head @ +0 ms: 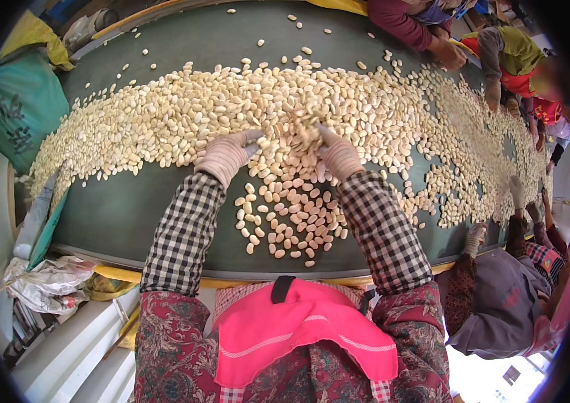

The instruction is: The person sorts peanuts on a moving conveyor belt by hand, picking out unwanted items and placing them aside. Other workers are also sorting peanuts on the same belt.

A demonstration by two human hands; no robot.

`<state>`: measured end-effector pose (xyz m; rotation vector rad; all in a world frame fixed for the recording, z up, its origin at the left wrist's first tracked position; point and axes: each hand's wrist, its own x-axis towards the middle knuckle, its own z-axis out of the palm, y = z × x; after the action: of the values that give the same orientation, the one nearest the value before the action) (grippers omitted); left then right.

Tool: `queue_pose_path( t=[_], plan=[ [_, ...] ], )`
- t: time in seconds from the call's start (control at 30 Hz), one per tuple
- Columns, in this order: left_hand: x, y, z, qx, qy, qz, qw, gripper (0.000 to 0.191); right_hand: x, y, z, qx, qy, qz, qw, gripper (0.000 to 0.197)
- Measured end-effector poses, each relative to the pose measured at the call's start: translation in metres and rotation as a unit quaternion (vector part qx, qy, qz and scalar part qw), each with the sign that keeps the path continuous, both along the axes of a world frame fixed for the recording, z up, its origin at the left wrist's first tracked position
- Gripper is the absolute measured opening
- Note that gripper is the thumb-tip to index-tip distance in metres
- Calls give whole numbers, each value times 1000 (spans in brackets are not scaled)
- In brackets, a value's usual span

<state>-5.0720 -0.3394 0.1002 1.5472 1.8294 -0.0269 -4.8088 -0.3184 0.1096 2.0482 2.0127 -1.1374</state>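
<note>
A broad band of pale dried beans lies across the dark green belt surface before me. My left hand, in a striped knit glove, rests at the band's near edge with its thumb and fingers apart. Gloved alike, my right hand has its fingertips among beans, the digits spread. Between both hands some tumbling beans are blurred by motion. Closer to my body, between my forearms, lies a looser patch of beans, mostly one layer deep. Checked sleeve covers reach both wrists.
A green sack bearing writing stands at the belt's left end, by a metal guide. Crumpled white plastic sacking hangs below. At right, a co-worker's gloved hand is over the near edge; other people's hands reach in from the far side.
</note>
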Motion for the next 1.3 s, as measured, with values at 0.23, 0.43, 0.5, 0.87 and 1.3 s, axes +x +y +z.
queue_pose_path(
  t=[0.23,0.43,0.5,0.87,1.3],
  plan=[
    [-17,-76,-8,125,-166,208,956,31,-8,-64,3,10,-62,88,994,27],
    [-29,-93,-20,134,-2,93,987,33,19,-113,-4,0,-29,103,994,20],
    [-37,-98,-21,156,-68,146,974,34,22,-123,-7,45,43,56,997,20],
    [-76,-113,-30,128,-104,206,965,44,-32,-130,-19,113,83,22,990,19],
    [-67,-95,-21,52,-19,-15,998,23,-93,-117,-17,131,57,78,987,22]
  ],
)
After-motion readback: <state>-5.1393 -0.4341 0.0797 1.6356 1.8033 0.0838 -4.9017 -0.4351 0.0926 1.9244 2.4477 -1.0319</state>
